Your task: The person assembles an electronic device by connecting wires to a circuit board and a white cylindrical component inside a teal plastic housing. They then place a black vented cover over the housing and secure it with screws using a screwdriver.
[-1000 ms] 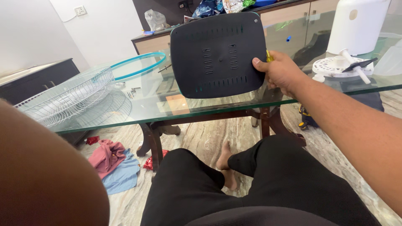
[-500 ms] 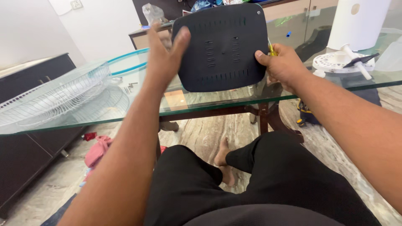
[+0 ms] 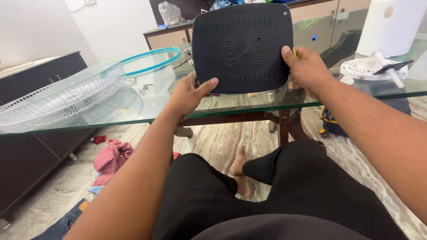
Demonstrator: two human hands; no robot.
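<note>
A black square plastic panel with rounded corners and rows of vent slots stands upright over the glass table. My left hand grips its lower left corner, thumb on the front face. My right hand grips its right edge, and a yellow tool handle peeks out behind that hand. The panel's back side is hidden.
Two white wire fan grilles and a teal ring lie on the left of the table, small screws beside them. A white fan base sits at the right. Clothes lie on the marble floor; my legs are under the table.
My left hand came up from out of view, reached toward the panel with fingers spread, then closed on its lower left corner. The right hand kept its hold.
</note>
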